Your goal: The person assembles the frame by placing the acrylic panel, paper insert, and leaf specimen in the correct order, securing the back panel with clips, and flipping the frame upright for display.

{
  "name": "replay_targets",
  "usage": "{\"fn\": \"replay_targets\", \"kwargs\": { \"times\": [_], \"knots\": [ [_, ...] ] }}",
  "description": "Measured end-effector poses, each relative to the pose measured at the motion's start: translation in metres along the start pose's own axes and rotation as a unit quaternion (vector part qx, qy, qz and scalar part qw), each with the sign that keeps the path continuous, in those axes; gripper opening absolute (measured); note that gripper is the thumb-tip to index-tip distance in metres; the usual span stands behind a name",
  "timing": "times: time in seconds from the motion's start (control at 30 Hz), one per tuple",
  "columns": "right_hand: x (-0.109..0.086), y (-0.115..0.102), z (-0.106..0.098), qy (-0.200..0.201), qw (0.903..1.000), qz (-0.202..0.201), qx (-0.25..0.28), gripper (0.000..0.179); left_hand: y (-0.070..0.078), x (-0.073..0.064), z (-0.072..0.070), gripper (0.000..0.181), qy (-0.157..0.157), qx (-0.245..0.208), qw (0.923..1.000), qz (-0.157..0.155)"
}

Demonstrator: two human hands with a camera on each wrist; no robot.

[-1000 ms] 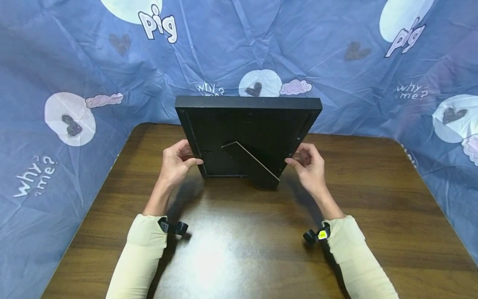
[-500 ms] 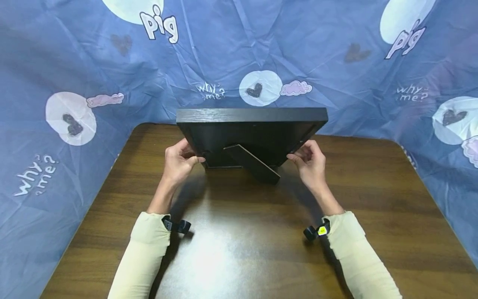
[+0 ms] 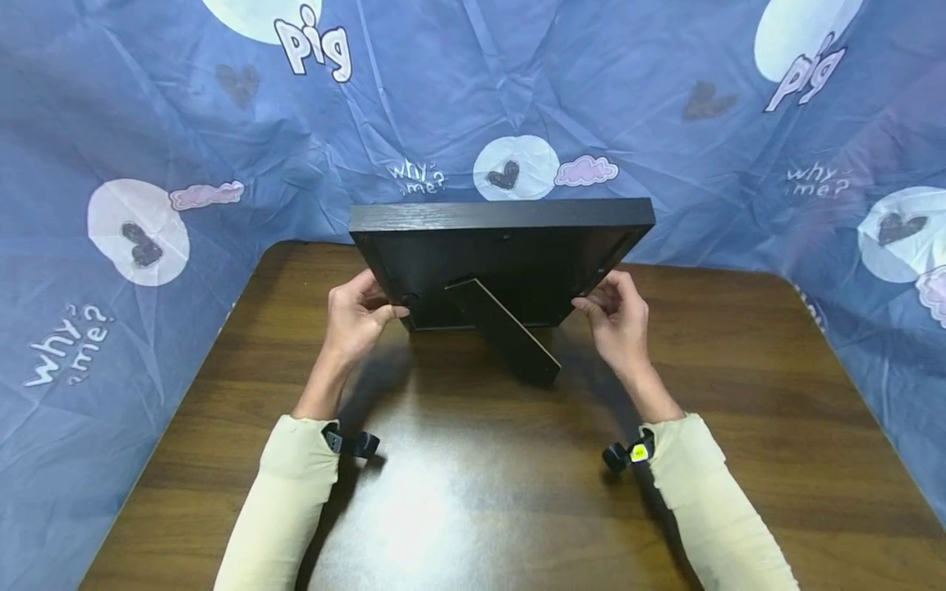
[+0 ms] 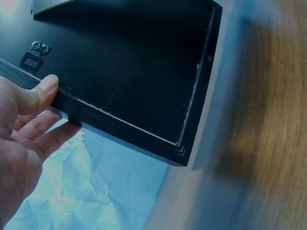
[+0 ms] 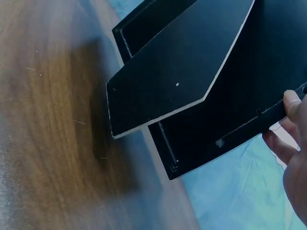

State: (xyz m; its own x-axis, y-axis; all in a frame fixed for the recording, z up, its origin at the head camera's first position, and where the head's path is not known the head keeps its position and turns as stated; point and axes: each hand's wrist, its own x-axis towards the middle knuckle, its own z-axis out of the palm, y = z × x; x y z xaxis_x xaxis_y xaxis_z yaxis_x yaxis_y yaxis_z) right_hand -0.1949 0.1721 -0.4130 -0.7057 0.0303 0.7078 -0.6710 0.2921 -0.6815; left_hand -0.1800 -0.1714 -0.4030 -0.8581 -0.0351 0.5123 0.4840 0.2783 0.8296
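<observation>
A black picture frame (image 3: 502, 215), its back toward me, leans with its top edge nearer me over the far part of the table. From its back an easel stand (image 3: 510, 336) sticks out at a slant. My left hand (image 3: 356, 318) grips the left side, thumb on the back and fingers behind the edge. At the right side my right hand (image 3: 619, 318) pinches the frame the same way. A small metal hanger (image 4: 32, 60) shows near my left thumb. The stand's broad end (image 5: 158, 108) fills much of the right wrist view. The front is hidden.
The brown wooden table (image 3: 473, 460) runs under both arms, with a bright glare in front. A blue printed cloth (image 3: 473, 98) hangs right behind its far edge and along both sides.
The frame first tipped toward me, its top edge dropping in view, then rose slightly. The stand's foot rose, then came nearer me. Both hands kept their grip and shifted slightly away and right.
</observation>
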Motion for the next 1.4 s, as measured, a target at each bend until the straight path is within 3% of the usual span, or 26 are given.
{"fn": "replay_targets", "kwargs": {
  "times": [0.13,0.47,0.63,0.83,1.07,1.23,1.4],
  "knots": [
    [0.000,0.004,0.001,-0.008,0.9999,0.005,-0.010,0.033,-0.004,0.000,0.002,0.030,0.000,0.004,1.0000,-0.003],
    [-0.001,0.010,0.001,-0.025,0.9991,0.006,0.034,0.034,-0.010,-0.001,0.005,0.027,0.008,0.006,0.9999,-0.007],
    [0.000,0.009,0.001,-0.030,0.9976,0.048,0.040,0.034,-0.010,0.000,0.006,0.031,0.002,-0.010,0.9997,-0.020],
    [-0.006,0.008,-0.003,-0.035,0.9923,0.118,0.011,0.028,-0.008,0.001,0.006,0.030,0.007,-0.016,0.9995,-0.025],
    [-0.024,0.011,-0.019,-0.072,0.9735,0.216,-0.015,0.017,-0.007,0.003,0.007,0.030,-0.001,-0.008,0.9995,-0.029],
    [-0.037,0.012,-0.025,-0.152,0.9560,0.251,0.000,0.024,-0.008,0.003,0.006,0.030,0.005,-0.006,0.9996,-0.026],
    [-0.051,0.009,-0.025,-0.241,0.9326,0.269,0.000,0.036,-0.008,0.003,0.006,0.029,0.005,-0.007,0.9997,-0.022]
  ]
}}
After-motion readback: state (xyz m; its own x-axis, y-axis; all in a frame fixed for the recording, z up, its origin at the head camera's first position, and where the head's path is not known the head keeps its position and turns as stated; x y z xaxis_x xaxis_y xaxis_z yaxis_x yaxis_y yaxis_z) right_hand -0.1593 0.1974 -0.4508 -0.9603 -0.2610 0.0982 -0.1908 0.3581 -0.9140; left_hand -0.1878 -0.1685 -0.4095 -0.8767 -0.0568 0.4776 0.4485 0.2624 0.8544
